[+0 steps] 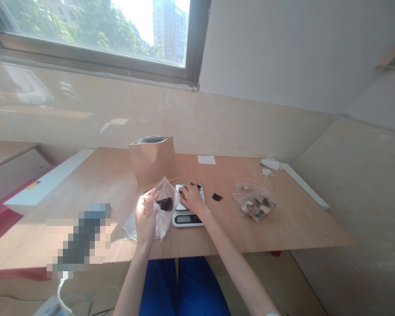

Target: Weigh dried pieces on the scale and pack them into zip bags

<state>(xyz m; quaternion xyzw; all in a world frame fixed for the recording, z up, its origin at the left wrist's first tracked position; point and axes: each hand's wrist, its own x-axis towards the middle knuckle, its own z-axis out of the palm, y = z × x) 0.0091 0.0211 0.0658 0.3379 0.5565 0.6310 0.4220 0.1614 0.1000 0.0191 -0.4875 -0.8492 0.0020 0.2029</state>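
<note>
My left hand (pixel 145 218) is shut on the top of a clear plastic bag (pixel 164 210), which holds a dark, flat piece (pixel 165 203) of something dried. My right hand (pixel 192 198) rests palm down over a digital kitchen scale (pixel 187 218), its fingertips at small dark bits on the steel platform. It is hidden whether those fingers grip a bit. A loose dark piece (pixel 217 197) lies on the table to the right of the scale. Farther right are a zip bag (pixel 256 207) of pale and dark chunks and a flatter bag (pixel 245 187).
A kraft paper pouch (pixel 153 162) with a foil lining stands behind the hands on the wooden table (pixel 283 224). Beyond it lie a white paper slip (pixel 206 159) and a white cloth (pixel 270 164). A pixelated patch (pixel 80 239) covers the table's left front.
</note>
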